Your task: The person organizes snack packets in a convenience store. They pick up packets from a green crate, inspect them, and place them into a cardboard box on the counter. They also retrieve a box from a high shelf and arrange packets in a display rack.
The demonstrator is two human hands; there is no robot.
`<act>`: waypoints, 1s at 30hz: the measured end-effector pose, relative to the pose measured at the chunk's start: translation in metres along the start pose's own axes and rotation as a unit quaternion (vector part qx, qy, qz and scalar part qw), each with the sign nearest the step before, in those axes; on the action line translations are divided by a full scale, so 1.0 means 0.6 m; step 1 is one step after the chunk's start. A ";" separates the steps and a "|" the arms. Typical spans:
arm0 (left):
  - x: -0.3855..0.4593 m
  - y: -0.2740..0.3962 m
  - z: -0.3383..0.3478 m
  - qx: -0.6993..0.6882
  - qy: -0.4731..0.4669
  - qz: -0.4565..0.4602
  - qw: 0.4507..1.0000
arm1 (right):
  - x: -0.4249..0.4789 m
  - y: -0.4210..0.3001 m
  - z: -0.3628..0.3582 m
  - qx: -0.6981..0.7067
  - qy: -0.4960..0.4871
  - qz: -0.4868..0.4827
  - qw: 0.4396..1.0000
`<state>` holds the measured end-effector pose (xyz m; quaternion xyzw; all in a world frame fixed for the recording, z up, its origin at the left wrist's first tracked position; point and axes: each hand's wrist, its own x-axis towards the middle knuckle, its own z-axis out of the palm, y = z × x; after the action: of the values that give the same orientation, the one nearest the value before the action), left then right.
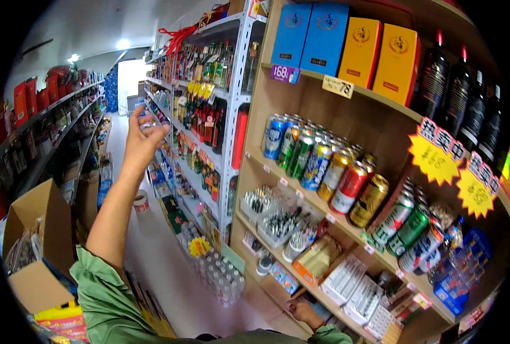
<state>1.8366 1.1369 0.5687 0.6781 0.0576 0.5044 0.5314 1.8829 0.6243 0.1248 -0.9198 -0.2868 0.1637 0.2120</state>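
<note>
My left hand [145, 131] is raised over the aisle, fingers apart and curved, with nothing in it. My right hand [303, 310] is low, beside the bottom shelf of the wooden display case; what its fingers touch cannot be made out. Above it stand an orange-edged carton [317, 258] and white boxes [345, 279]. Rows of drink cans [349, 187] fill the shelf over these. Blue gift boxes [323, 38], yellow gift boxes [394, 62] and dark bottles [433, 79] stand on the upper shelf.
A white metal rack [237, 99] of bottles runs along the aisle. Packs of bottles [220, 277] stand on the floor at its foot. At the left are an open cardboard box [57, 228] and long stocked shelves [44, 114]. A tape roll [141, 201] lies on the floor.
</note>
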 end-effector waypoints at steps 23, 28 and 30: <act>0.840 -0.053 0.319 0.005 -0.037 0.260 0.965 | 0.308 -0.169 0.065 0.093 0.183 0.203 0.957; 0.884 -0.044 0.359 0.081 0.018 0.304 0.949 | 0.323 -0.150 0.034 -0.011 0.206 0.251 0.946; 0.942 -0.039 0.369 0.092 -0.023 0.314 0.945 | 0.347 -0.194 -0.012 0.029 0.231 0.291 0.928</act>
<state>2.2863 1.3472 0.9186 0.7190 -0.1243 0.6225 0.2830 1.9954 0.8335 0.1498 -0.9686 0.0548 0.0092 0.2422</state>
